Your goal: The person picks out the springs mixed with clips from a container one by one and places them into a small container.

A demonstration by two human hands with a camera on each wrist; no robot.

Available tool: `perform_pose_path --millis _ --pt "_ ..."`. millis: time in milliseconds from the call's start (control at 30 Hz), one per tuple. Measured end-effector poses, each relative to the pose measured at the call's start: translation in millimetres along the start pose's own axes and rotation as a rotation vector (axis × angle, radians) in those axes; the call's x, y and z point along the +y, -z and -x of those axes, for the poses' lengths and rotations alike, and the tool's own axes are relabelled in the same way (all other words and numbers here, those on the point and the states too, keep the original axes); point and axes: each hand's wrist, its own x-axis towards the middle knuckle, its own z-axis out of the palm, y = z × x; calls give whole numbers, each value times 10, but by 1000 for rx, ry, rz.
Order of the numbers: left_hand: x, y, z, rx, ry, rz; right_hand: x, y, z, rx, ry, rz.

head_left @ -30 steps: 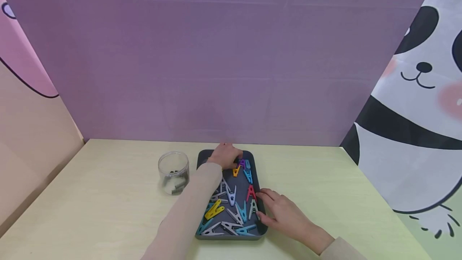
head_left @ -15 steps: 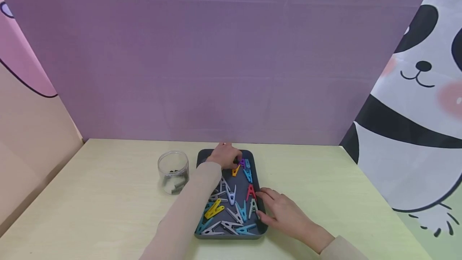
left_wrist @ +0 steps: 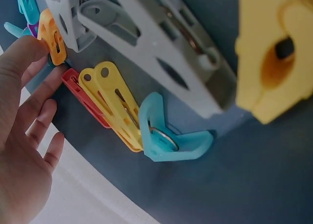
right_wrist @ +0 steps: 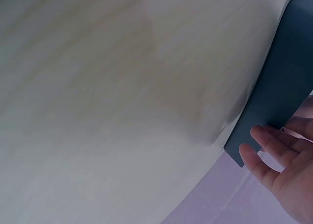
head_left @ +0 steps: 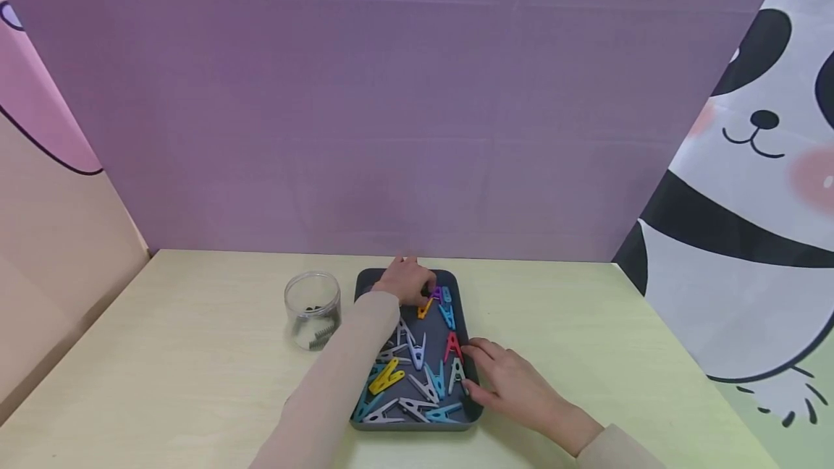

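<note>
A dark grey tray holds several clothespins. At its far end my left hand reaches in. In the left wrist view its thumb and forefinger pinch an orange clothespin. Beside the fingertips lie a red clothespin, a yellow clothespin and a turquoise clothespin. A purple clothespin and blue ones sit to the right of this hand. My right hand grips the tray's right rim, with some fingertips on its outer wall.
Left of the tray stands a clear round jar with small dark items and what look like springs inside. The pale wooden table meets a purple backdrop behind. My left sleeve hides part of the tray's left side.
The orange clothespin has shifted slightly left and tilted with my left hand's fingers. My right hand stays where it was at the rim.
</note>
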Motion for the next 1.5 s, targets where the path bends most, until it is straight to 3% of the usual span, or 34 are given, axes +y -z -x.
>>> perform_pose_path --millis 967,1500 --pt "9 -53 -1 46 63 25 -3 5 -10 -14 2 -8" --pt "-86 -26 46 59 23 90 -2 -12 -18 11 19 -3"
